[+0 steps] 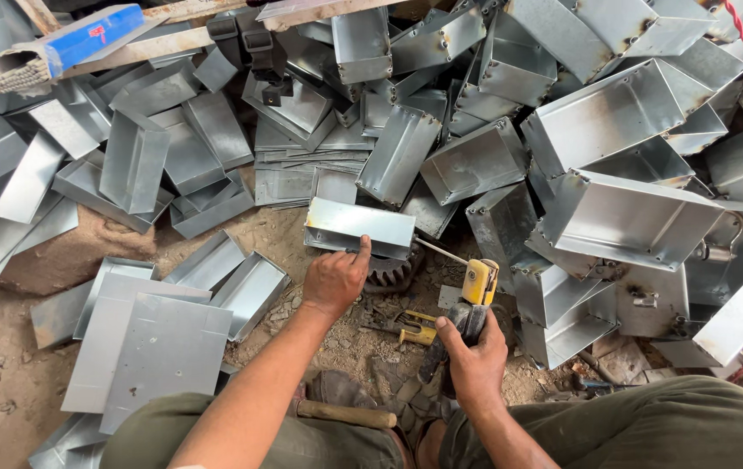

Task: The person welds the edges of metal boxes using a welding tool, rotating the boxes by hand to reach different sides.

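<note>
The folded sheet-metal channel (359,227) lies on the dirt floor (7,382) just ahead of the person's knees, its long axis running left to right across the view with the right end dipping slightly lower. Its open side faces up and a little toward the person.

The left hand (334,280) reaches forward over the left knee, the forearm rising diagonally from the lower left. The hand is loosely curled, with the index finger stretched out and its tip pressed against the near edge of the channel; the other fingers are tucked under.

The right hand (473,356) is wrapped closed around the dark grip of a yellow-headed welding electrode holder (478,291). A thin rod (441,251) sticks out from the holder's head up and to the left, its tip touching or just beside the channel's right end.

Room is tight. A dark toothed gear (391,271) sits just under the channel's near edge, between the 2 hands. A pile of finished metal boxes (623,217) crowds the right side and the far side, some touching the channel's rear edge. Flat and bent sheets (159,347) are stacked to the left. Bare ground shows only in front of the knees and at the far left. A wooden handle (345,414) lies by the left knee.
</note>
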